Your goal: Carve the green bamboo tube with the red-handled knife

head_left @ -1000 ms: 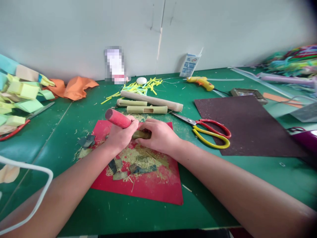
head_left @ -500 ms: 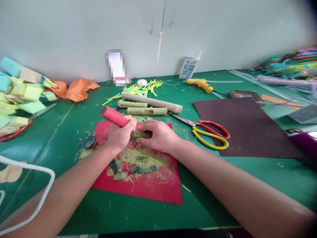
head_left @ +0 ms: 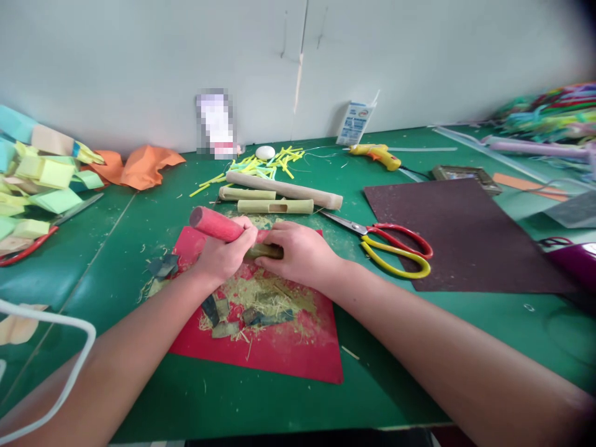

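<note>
My left hand [head_left: 230,248] is closed around a thick red rod [head_left: 212,223], whose blunt end sticks out to the upper left. A bit of the rod shows again between the hands. Just below it, my right hand [head_left: 298,251] grips a short greenish bamboo tube [head_left: 264,251], with its fingers curled over the right end. How far the left fingers also touch the tube is hidden. Both hands are over a red sheet [head_left: 316,357] strewn with pale shavings and dark scraps [head_left: 272,318].
Behind the hands lie two bamboo pieces [head_left: 298,206] and a wooden rod [head_left: 302,192]. Red-and-yellow-handled scissors [head_left: 395,270] rest partly on a dark sheet [head_left: 465,248]. A yellow glue gun [head_left: 377,155] and a drink carton [head_left: 354,123] stand farther back. Folded paper pieces [head_left: 53,171] crowd the left.
The red rod's free end has dipped a little, so it lies flatter. Both hands keep their grips in nearly the same place. The view has shifted slightly.
</note>
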Available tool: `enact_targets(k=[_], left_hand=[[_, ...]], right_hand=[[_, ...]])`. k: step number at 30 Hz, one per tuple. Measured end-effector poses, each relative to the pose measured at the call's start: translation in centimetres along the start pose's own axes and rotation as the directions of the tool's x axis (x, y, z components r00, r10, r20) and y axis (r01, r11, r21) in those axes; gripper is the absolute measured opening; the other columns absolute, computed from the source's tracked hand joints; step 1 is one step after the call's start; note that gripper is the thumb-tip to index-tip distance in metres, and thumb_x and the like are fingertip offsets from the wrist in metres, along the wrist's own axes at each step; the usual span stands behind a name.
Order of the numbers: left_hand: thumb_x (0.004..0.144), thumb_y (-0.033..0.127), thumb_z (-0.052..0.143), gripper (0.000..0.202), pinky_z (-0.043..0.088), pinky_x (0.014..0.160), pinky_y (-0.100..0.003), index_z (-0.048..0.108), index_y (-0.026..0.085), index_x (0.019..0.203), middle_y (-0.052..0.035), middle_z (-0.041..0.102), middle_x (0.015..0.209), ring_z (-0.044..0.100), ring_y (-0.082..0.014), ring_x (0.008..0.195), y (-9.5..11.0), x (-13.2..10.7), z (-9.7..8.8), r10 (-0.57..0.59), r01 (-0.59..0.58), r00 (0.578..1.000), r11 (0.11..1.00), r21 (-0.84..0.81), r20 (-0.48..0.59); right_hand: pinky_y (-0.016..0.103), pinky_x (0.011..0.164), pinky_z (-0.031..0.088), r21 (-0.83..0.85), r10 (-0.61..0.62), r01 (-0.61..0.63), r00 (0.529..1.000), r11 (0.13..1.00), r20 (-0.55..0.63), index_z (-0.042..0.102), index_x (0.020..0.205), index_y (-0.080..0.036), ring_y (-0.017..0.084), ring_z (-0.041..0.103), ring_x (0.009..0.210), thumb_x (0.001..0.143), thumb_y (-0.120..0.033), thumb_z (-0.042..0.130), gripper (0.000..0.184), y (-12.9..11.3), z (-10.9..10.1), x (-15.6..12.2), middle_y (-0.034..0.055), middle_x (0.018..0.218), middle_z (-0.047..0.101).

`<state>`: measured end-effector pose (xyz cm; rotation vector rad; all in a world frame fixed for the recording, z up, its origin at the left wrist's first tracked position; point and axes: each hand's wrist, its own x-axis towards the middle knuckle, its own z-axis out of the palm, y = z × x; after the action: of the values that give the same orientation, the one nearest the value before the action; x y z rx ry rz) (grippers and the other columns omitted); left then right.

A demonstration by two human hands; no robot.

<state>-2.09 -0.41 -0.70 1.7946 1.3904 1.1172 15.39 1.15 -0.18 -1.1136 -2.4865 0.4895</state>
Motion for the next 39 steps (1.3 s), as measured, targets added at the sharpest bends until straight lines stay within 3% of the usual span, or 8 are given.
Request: enact_targets(k=[6, 10, 15, 21, 27, 30, 33, 39], left_hand=[[0.083, 0.028, 0.051, 0.025, 0.035, 0.058, -0.024, 0.048, 0.018, 0.06, 0.0031, 0.046, 0.059, 0.042, -0.0104, 0.059, 0.4, 0.4, -1.0, -0.012, 0.011, 0.995, 1.0, 0.008, 0.102], [0.079, 0.027, 0.056, 0.011, 0.04, 0.06, -0.024, 0.06, 0.018, 0.078, 0.0024, 0.055, 0.065, 0.05, -0.0118, 0.063, 0.7, 0.7, -2.3, -0.065, 0.079, 0.974, 0.995, -0.057, 0.218], [0.076, 0.023, 0.056, 0.025, 0.049, 0.074, -0.026, 0.067, 0.017, 0.097, -0.0037, 0.068, 0.087, 0.061, -0.0158, 0.079, 1.2, 0.6, -3.6, -0.041, 0.073, 0.954, 0.992, -0.099, 0.296], [0.082, 0.032, 0.061, 0.023, 0.051, 0.071, -0.026, 0.072, 0.018, 0.096, -0.0029, 0.071, 0.081, 0.062, -0.0149, 0.072, 0.9, 0.0, -3.9, 0.056, -0.059, 0.994, 0.998, 0.026, 0.092], [0.083, 0.028, 0.06, 0.016, 0.052, 0.078, -0.027, 0.071, 0.019, 0.079, -0.0019, 0.071, 0.082, 0.064, -0.0152, 0.077, 0.5, -0.2, -2.8, 0.268, -0.257, 0.962, 0.956, 0.138, -0.063], [0.081, 0.029, 0.064, 0.011, 0.053, 0.076, -0.026, 0.071, 0.021, 0.085, 0.0001, 0.071, 0.082, 0.064, -0.0146, 0.077, 0.5, -0.3, -1.9, 0.191, -0.173, 0.96, 0.98, 0.099, -0.204], [0.076, 0.031, 0.071, 0.014, 0.049, 0.058, -0.022, 0.065, 0.019, 0.07, 0.0026, 0.064, 0.064, 0.056, -0.0103, 0.059, 0.6, -0.2, -1.3, 0.098, -0.093, 0.957, 0.995, 0.03, -0.275], [0.082, 0.032, 0.064, 0.021, 0.039, 0.045, -0.021, 0.058, 0.018, 0.067, 0.0053, 0.049, 0.046, 0.044, -0.0071, 0.043, 0.6, 0.2, -1.4, -0.012, -0.003, 0.99, 0.994, -0.105, -0.143]], right_hand=[[0.029, 0.065, 0.034, -0.049, -0.013, 0.012, 1.0, 0.999, -0.024, 0.063, 0.079, -0.017, 0.017, 0.049, 0.075, 0.078, -0.034, 0.066, 0.018, -0.2, 0.4, -0.2, 0.0041, 0.079, 0.057], [0.03, 0.069, 0.037, -0.027, -0.026, 0.026, 0.999, 0.999, -0.019, 0.067, 0.09, -0.016, 0.018, 0.052, 0.079, 0.079, -0.034, 0.065, 0.021, -0.2, 0.4, -0.2, 0.0059, 0.083, 0.061], [0.03, 0.071, 0.038, -0.027, -0.025, 0.025, 1.0, 0.999, -0.017, 0.068, 0.1, -0.017, 0.019, 0.054, 0.081, 0.079, -0.033, 0.065, 0.026, -0.1, 0.4, -0.2, 0.0062, 0.086, 0.062], [0.029, 0.066, 0.036, -0.061, -0.007, 0.006, 1.0, 0.998, -0.026, 0.064, 0.082, -0.016, 0.017, 0.051, 0.075, 0.079, -0.037, 0.065, 0.022, -0.1, 0.4, -0.1, 0.0049, 0.081, 0.059], [0.028, 0.065, 0.035, -0.053, -0.016, 0.014, 0.999, 0.999, -0.04, 0.06, 0.076, -0.016, 0.016, 0.049, 0.074, 0.079, -0.037, 0.066, 0.021, -0.1, 0.5, -0.2, 0.0034, 0.078, 0.057], [0.028, 0.066, 0.036, -0.045, -0.025, 0.023, 0.999, 0.999, -0.043, 0.06, 0.077, -0.016, 0.016, 0.05, 0.074, 0.079, -0.037, 0.065, 0.022, 0.1, 0.6, -0.2, 0.0034, 0.079, 0.057], [0.028, 0.066, 0.036, -0.037, -0.019, 0.018, 0.999, 0.999, -0.045, 0.059, 0.075, -0.016, 0.016, 0.049, 0.074, 0.079, -0.037, 0.066, 0.022, 0.1, 0.6, -0.2, 0.0031, 0.078, 0.057], [0.029, 0.066, 0.036, -0.044, -0.051, 0.048, 0.997, 0.998, -0.065, 0.058, 0.074, -0.017, 0.016, 0.048, 0.073, 0.077, -0.034, 0.068, 0.019, -0.1, 0.5, -0.2, 0.003, 0.076, 0.057]])
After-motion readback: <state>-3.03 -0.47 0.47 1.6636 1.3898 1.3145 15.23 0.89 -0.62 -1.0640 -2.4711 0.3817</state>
